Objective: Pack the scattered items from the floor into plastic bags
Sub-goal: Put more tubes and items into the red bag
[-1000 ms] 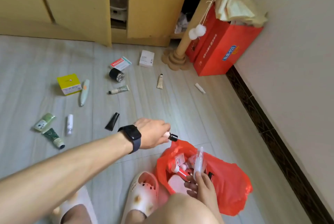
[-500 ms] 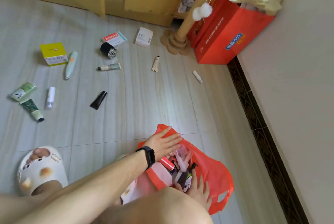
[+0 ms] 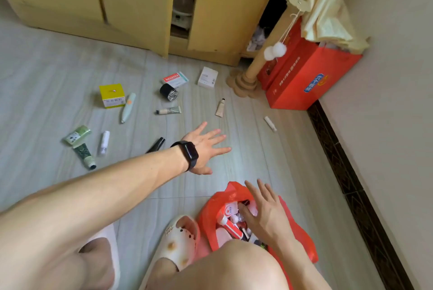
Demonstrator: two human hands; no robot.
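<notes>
A red plastic bag lies open on the floor by my right knee, with several small bottles and tubes inside. My right hand hovers over its mouth, fingers spread, holding nothing. My left hand, with a black watch on the wrist, is stretched out over the floor, fingers spread and empty. Just left of it lies a black tube. Farther off lie a cream tube, a white stick, a grey-green tube and a black round jar.
Scattered at left are a yellow box, a white pen-shaped device, a green bottle, a white spray bottle and a dark green tube. Two small boxes lie near the yellow cabinet. A red carton stands by the wall.
My left hand has left the bag's mouth and reached forward over the floor, empty. My right hand has risen from inside the bag to above its opening. The view has tilted up.
</notes>
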